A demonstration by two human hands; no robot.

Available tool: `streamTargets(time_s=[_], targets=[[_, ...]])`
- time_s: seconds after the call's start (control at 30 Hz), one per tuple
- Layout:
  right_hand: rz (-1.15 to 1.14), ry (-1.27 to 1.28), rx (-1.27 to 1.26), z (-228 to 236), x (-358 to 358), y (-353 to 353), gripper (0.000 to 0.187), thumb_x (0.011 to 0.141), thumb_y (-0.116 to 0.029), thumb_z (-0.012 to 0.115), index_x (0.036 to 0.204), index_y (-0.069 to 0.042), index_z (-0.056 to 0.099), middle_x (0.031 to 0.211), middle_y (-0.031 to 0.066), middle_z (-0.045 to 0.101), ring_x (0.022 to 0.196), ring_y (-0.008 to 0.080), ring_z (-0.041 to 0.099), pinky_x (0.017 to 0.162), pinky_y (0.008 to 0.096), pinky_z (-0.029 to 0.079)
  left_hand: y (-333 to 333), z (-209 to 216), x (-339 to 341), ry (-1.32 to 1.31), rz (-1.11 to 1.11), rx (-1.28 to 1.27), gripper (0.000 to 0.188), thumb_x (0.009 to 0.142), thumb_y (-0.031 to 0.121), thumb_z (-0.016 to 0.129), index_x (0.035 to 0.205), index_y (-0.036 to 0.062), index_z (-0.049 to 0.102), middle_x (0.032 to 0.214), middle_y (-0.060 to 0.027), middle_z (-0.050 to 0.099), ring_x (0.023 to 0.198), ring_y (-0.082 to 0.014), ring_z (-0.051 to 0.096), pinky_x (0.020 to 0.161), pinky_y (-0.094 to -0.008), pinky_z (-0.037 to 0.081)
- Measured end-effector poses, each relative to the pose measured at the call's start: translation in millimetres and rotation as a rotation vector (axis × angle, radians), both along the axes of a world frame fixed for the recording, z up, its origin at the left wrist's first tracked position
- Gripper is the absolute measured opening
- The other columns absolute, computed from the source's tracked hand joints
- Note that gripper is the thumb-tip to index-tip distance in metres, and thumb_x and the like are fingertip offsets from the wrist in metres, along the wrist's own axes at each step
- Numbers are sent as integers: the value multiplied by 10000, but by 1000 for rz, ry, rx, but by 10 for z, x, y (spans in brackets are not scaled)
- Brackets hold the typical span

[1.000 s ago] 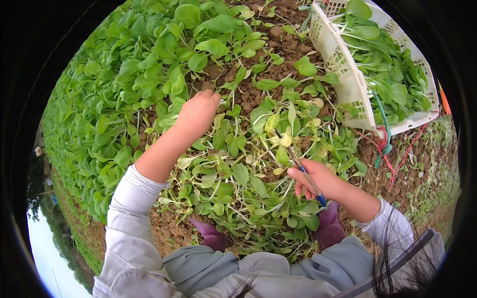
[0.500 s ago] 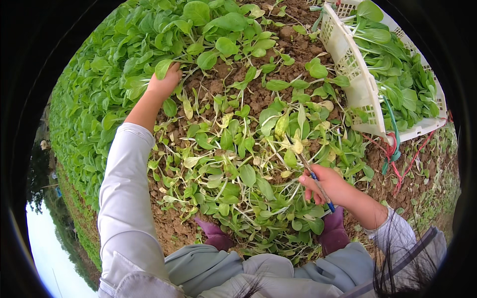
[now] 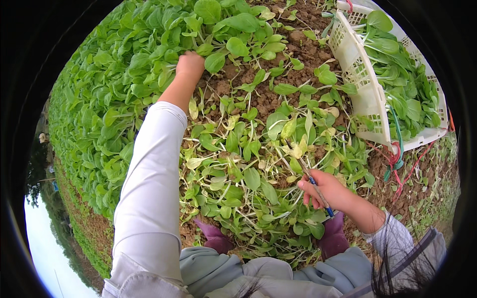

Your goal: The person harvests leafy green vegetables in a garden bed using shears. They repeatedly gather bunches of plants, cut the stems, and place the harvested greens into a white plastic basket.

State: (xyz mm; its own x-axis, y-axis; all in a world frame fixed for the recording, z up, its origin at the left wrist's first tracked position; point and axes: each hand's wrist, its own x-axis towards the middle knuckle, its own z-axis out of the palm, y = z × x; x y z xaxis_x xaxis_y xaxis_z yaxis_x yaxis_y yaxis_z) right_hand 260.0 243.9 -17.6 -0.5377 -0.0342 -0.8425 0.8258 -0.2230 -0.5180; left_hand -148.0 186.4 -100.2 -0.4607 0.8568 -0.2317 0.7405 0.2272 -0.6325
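Note:
My left hand (image 3: 190, 64) reaches into the edge of the dense bed of leafy greens (image 3: 144, 74), at the base of the plants. It looks curled closed, but leaves hide the fingertips and whatever they hold. On the right, my right hand (image 3: 328, 189) is closed round a long slim tool with a blue end (image 3: 329, 212). The tool's thin far part points up and left over the loose leaves; its exact kind is unclear. Cut and yellowing leaves (image 3: 251, 179) lie scattered on the soil beneath and between my hands.
A white plastic crate (image 3: 365, 74) with slatted sides stands at the upper right, holding harvested greens (image 3: 405, 84). Red and teal cords (image 3: 395, 161) hang from its near corner. Brown soil (image 3: 298, 47) shows between the bed and crate. My purple boots (image 3: 334, 236) stand at the near edge.
My left hand has moved right and slightly farther off along the bed edge, and its fingers have gone in among the leaves. My right hand keeps the tool in nearly the same place.

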Motion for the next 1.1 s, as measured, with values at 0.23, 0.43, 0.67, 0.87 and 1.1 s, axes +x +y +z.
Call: streamTargets(time_s=[0.23, 0.43, 0.67, 0.87, 1.1], targets=[[-9, 4, 2, 4, 34, 22, 283, 857, -301, 507, 892, -26, 450, 603, 44, 552, 414, 93, 463, 407, 228, 390, -76, 111, -2, -17, -54, 6, 112, 714, 91, 535, 765, 53, 627, 816, -113, 587, 771, -233, 596, 579, -314, 509], [-15, 20, -3, 33, 47, 24, 283, 858, -302, 506, 879, -24, 453, 597, 39, 545, 412, 93, 456, 410, 230, 388, -199, 261, 82, -30, -67, -1, 107, 716, 77, 539, 765, 49, 629, 825, -106, 591, 737, -223, 616, 583, -311, 508], [-19, 29, -7, 63, 63, 19, 292, 855, -308, 515, 876, -23, 458, 601, 35, 543, 419, 93, 457, 415, 232, 388, -415, 495, 235, -51, -83, 98, 157, 682, 61, 567, 837, 36, 549, 800, -97, 566, 721, -208, 614, 577, -307, 506], [36, 96, -19, 54, 77, 3, 322, 850, -352, 517, 882, -37, 462, 612, 38, 541, 454, 94, 488, 440, 229, 410, -723, 1240, 812, -253, -11, 197, 257, 682, 46, 596, 928, -2, 541, 796, -115, 566, 716, -248, 609, 578, -331, 499], [142, 247, -103, 189, -78, -153, 391, 846, -431, 489, 875, -42, 461, 655, 46, 547, 530, 106, 512, 493, 238, 427, -1006, 1612, 1492, -1361, 796, 472, 202, 809, 156, 597, 930, -6, 610, 570, 11, 517, 486, -43, 461, 467, -198, 368]])
